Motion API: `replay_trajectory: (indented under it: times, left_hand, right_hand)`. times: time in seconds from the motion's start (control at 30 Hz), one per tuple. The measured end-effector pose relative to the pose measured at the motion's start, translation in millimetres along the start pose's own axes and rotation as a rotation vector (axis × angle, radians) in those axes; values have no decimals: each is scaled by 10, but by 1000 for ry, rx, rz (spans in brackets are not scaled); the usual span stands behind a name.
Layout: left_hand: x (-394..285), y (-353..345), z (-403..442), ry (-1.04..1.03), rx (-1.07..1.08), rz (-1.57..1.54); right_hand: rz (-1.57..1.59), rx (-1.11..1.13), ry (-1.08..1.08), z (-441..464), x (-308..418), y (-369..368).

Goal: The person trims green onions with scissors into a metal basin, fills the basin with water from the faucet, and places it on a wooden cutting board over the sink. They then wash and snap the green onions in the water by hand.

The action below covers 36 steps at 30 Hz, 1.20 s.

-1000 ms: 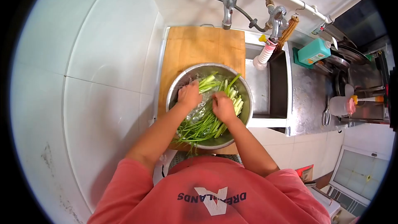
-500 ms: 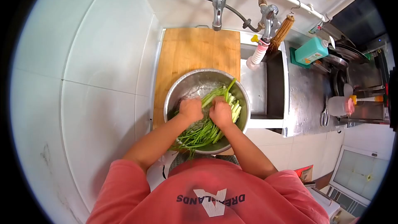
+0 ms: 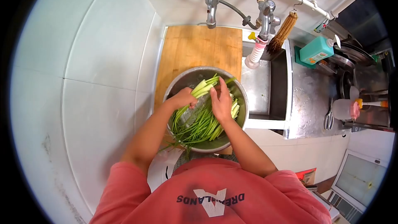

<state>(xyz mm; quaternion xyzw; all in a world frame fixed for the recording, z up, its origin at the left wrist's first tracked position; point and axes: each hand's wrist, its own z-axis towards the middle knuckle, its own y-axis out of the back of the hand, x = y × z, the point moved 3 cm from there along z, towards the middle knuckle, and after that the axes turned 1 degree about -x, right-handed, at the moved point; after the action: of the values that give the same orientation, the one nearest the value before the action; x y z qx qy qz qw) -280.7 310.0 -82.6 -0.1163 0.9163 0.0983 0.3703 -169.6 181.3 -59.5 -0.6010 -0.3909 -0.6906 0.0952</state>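
A metal basin (image 3: 242,132) holds water and long green vegetable stalks (image 3: 199,125) with pale thick ends. My left hand (image 3: 185,98) is closed around a small bunch of these stalks (image 3: 202,88), which slants up over the water with its pale ends toward the right. On the other side of the bunch, my right hand (image 3: 222,103) is open, thumb and fingers stretched apart by the stalk ends. More cut pale ends (image 3: 235,108) lie against the basin's right side, and thin green tips hang over the near rim.
The basin stands on a wooden board (image 3: 199,45). To the right is a sink (image 3: 257,93) under a tap (image 3: 266,20) with a pink-and-white hose. A whisk brush (image 3: 282,33) hangs nearby; scissors (image 3: 328,120) and a teal pump bottle (image 3: 317,50) are on the metal counter (image 3: 304,95).
My left hand has lifted a bunch of stalks, pale ends raised above the water. My right hand has gone from closed in the stalks to open beside the bunch. The view has shifted slightly.
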Motion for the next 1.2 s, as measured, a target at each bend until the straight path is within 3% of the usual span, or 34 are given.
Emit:
replay_trajectory:
  times: [0.07,0.13,0.2,0.33,0.4,0.43,0.47,0.53,0.57,0.67,0.73,0.8,0.83,0.9,1.0,1.13,1.2]
  left_hand:
    - [-83,7,-51,23,37,14]
    - [-99,14,-53,45,73,23]
    - [-35,5,10,-49,210,84]
    - [79,-43,39,-182,34,-95]
    - [140,-37,54,-245,-141,-44]
    - [199,-52,109,-282,-288,232]
    - [138,-133,82,-285,-285,229]
    - [-85,-286,-20,10,-369,863]
    - [-141,-335,-27,35,-229,958]
    - [-246,-47,-12,44,-213,686]
    - [-351,119,-68,9,-192,489]
    - [-338,178,-79,-150,-48,308]
    - [-307,167,-97,-151,-48,308]
    - [-495,85,-263,-450,-53,-46]
    - [-504,43,-254,-461,-33,-240]
    - [-368,-78,-253,-390,-38,-307]
    - [-323,-68,-244,-494,-314,-39]
  right_hand:
    - [333,91,-124,69,19,-95]
    - [464,128,-137,126,-1,-153]
    - [725,209,-160,156,-36,-264]
    - [741,370,-147,153,-184,-313]
    - [486,342,-112,167,-297,-290]
    - [335,297,-72,169,-378,-297]
    - [331,295,-72,145,-342,-300]
    - [43,97,-246,112,-207,-199]
    - [-142,82,-240,87,-41,-131]
    - [-384,212,-142,100,107,-46]
    - [-400,151,-125,136,123,45]
    - [-46,61,-67,187,52,87]
    - [192,147,-193,213,-48,39]
    - [312,212,-212,170,90,9]
    - [485,378,-216,67,313,-86]
    - [711,479,-202,-61,292,-334]
    - [772,576,-439,-116,257,-401]
